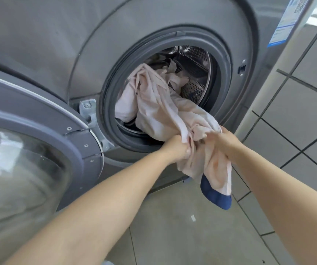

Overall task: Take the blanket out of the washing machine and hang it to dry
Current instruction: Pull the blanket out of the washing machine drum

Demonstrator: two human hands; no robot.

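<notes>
- Near left: open door [29, 150] swung wide, keep clear of it.
- Left grip [179, 148] and right grip [223, 139], both clamped on blanket [165, 111]; pull hand over hand.
- Farther: mostly inside washing machine [173, 20] drum; lift over gasket [111, 104].

Pale grey floor tiles [182, 236] run beneath the view, split by thin dark grout lines; a small white scrap [193, 218] lies on one; the tiled wall [306, 104] at right shows wider dark joints; soft, even daylight fills the room.

One blanket [165, 111], one washing machine [77, 44] — two hands: left hand [178, 148], right hand [224, 138].
</notes>
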